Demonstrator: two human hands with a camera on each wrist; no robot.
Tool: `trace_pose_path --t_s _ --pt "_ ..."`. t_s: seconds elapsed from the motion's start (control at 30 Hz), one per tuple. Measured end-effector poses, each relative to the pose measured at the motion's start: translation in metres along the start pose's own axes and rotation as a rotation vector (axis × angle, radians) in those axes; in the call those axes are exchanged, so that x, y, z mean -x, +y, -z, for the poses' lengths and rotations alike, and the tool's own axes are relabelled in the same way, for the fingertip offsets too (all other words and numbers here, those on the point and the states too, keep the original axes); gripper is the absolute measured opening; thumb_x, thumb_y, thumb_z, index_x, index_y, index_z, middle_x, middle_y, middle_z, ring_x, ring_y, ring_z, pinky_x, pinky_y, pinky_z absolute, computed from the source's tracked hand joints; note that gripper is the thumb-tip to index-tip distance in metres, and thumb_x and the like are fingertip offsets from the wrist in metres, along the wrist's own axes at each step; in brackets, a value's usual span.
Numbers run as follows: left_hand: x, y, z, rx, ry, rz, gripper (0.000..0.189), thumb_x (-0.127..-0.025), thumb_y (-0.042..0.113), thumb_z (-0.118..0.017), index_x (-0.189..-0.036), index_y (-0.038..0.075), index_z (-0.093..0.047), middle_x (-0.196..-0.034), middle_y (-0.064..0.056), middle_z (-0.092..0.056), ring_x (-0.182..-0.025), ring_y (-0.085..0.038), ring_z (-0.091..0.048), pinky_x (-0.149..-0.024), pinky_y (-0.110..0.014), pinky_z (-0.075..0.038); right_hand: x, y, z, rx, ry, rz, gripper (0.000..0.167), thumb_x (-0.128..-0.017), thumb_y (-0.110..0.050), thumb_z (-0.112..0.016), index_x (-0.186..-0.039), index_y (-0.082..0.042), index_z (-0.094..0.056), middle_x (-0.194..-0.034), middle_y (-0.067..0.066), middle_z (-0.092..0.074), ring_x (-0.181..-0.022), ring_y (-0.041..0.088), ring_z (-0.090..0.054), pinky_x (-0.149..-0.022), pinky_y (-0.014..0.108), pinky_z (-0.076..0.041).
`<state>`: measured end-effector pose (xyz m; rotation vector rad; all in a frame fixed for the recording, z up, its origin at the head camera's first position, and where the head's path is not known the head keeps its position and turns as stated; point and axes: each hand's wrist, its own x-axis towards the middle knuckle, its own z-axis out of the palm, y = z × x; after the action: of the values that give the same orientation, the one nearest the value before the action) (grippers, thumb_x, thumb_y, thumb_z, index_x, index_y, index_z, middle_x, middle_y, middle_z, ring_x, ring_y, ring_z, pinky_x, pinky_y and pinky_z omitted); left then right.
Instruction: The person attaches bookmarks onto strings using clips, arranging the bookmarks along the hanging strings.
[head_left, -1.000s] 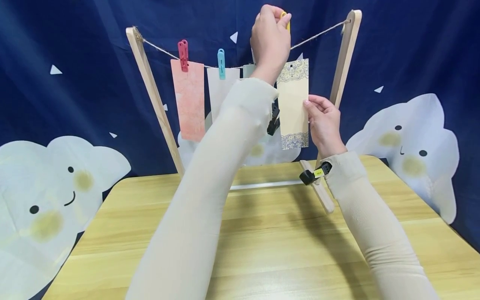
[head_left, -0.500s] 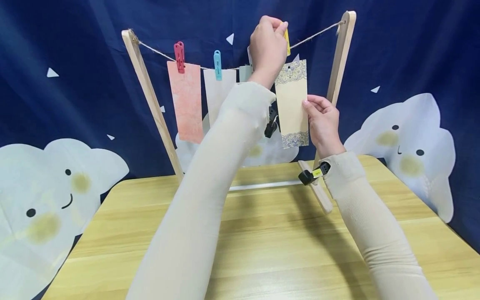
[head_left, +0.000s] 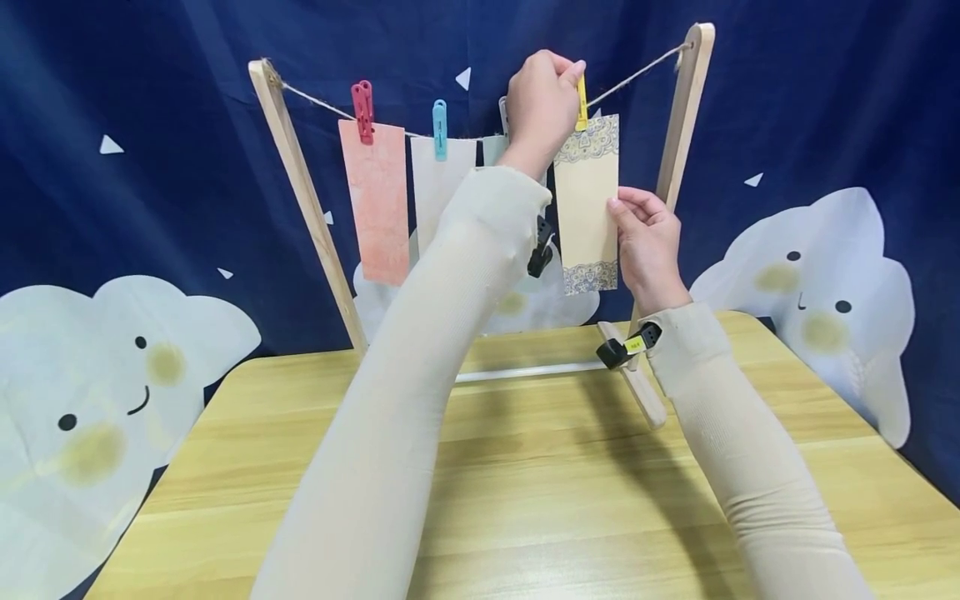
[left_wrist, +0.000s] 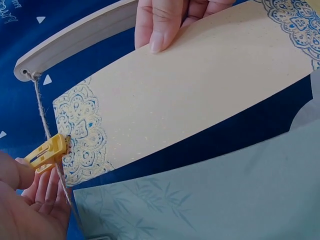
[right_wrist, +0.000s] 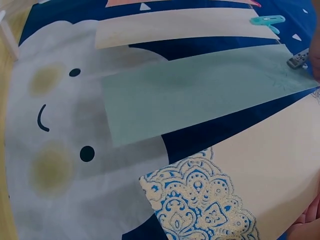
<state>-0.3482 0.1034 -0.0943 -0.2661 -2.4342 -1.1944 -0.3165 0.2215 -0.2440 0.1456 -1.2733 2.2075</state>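
Note:
My left hand [head_left: 542, 108] pinches a yellow clothespin [head_left: 582, 104] at the string. In the left wrist view that clothespin [left_wrist: 49, 153] has its tip over the patterned top end of a cream card [left_wrist: 185, 85], beside the twine [left_wrist: 42, 107]. My right hand [head_left: 649, 242] holds the same cream card [head_left: 587, 200] by its right edge between thumb and fingers. Ornate blue and gold bands decorate both card ends. Close to its left, a pale green card [right_wrist: 200, 90] hangs under a grey clothespin [right_wrist: 298, 59]; my left arm covers most of that card in the head view.
A coral card [head_left: 375, 200] under a red clothespin [head_left: 363, 112] and a white card [head_left: 442, 187] under a blue clothespin [head_left: 439, 129] hang farther left. Wooden posts [head_left: 686, 117] carry the string above a wood-grain table [head_left: 525, 483]. Behind is a dark blue curtain with cloud shapes.
My left hand has come down with the yellow clothespin, from above the string to the cream card's top edge. The right hand keeps its grip on the card, almost unmoved.

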Motion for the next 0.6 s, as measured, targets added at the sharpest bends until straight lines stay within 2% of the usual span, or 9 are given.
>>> trace_pose_path --t_s 0.23,0.6 --pt "-0.0005 -0.0004 0.0000 -0.001 -0.024 0.002 0.027 -0.096 0.039 -0.051 -0.106 0.021 -0.068 -0.100 0.007 -0.066 -0.095 -0.006 -0.057 -0.082 -0.014 -0.040 -0.0015 -0.0012 -0.0028 -0.024 -0.002 0.006 0.014 -0.084 0.009 -0.063 -0.083 -0.003 -0.069 -0.077 0.006 -0.067 -0.072 0.013 -0.061 -0.065 0.019 -0.050" --pt "-0.0033 -0.0006 -0.0012 0.006 -0.046 0.023 0.027 -0.095 0.041 -0.052 -0.103 0.023 -0.070 -0.102 0.009 -0.067 -0.101 -0.004 -0.057 -0.086 -0.014 -0.040 -0.0002 -0.0040 -0.0052 -0.044 0.010 0.012 0.013 -0.084 0.009 -0.063 -0.083 -0.002 -0.069 -0.078 0.007 -0.067 -0.074 0.014 -0.063 -0.068 0.020 -0.051"
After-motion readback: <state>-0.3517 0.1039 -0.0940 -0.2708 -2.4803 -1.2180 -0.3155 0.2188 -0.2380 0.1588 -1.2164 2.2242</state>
